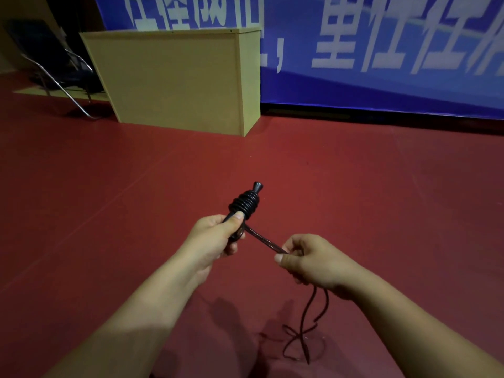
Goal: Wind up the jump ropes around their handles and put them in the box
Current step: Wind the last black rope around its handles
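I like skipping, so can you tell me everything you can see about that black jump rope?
The jump rope is black and shiny, like plastic. Several turns are wound tightly around the handles, whose flared tip sticks out at the top. The left hand grips the handles below the coil. A taut stretch runs to the right hand, which pinches it. The loose remainder hangs below that hand and loops on the red floor.

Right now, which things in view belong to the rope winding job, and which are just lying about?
In the job:
jump rope, part wound in coils
handles, gripped by left hand
right hand, pinching the rope
loose rope on floor

Lying about:
wooden cabinet
metal chair
blue banner
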Demonstrator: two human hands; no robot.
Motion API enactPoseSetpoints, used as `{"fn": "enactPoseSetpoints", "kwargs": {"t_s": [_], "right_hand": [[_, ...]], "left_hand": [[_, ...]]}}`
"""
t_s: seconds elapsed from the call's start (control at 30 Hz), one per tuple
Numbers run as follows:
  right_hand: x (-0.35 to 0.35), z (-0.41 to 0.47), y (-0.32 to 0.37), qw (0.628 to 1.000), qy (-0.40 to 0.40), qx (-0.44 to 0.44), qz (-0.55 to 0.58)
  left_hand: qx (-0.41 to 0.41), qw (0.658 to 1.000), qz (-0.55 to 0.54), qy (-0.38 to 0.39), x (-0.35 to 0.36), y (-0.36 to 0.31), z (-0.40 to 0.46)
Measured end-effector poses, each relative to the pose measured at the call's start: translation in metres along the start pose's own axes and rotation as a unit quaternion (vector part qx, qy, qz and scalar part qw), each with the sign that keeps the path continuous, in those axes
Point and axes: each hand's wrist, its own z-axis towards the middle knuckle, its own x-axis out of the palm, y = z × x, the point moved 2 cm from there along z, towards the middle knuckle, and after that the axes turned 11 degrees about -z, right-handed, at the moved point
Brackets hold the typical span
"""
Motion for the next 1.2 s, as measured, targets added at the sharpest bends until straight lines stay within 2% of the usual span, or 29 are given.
{"fn": "enactPoseSetpoints", "kwargs": {"t_s": [0.2,0.37,0.47,0.6,0.7,0.87,1.03,1.2], "right_hand": [[-0.011,-0.01,0.01,0.996,-0.024,-0.036,-0.077],[-0.008,-0.011,0.015,0.996,-0.001,-0.071,-0.048],[-0.007,-0.013,0.019,0.995,-0.004,-0.089,-0.039],[-0.009,-0.014,0.019,0.995,-0.027,-0.093,-0.005],[-0.011,-0.011,0.014,0.995,-0.059,-0.075,-0.017],[-0.017,-0.007,0.01,0.99,-0.113,-0.066,-0.044],[-0.023,-0.004,0.006,0.991,-0.128,-0.041,-0.019],[-0.034,-0.003,-0.001,0.983,-0.123,-0.062,-0.124]], "left_hand": [[0.044,0.996,0.063,-0.036,-0.002,0.003,0.002],[0.076,0.98,0.173,-0.065,-0.007,0.015,0.011],[0.083,0.958,0.267,-0.062,-0.005,0.017,0.014],[0.079,0.896,0.436,-0.002,0.001,0.02,0.009],[0.086,0.864,0.494,0.053,0.007,0.023,0.004],[0.15,0.808,0.551,0.147,0.018,0.023,-0.005],[0.187,0.789,0.547,0.208,0.022,0.025,-0.01],[0.182,0.778,0.542,0.26,0.025,0.025,-0.017]]}}
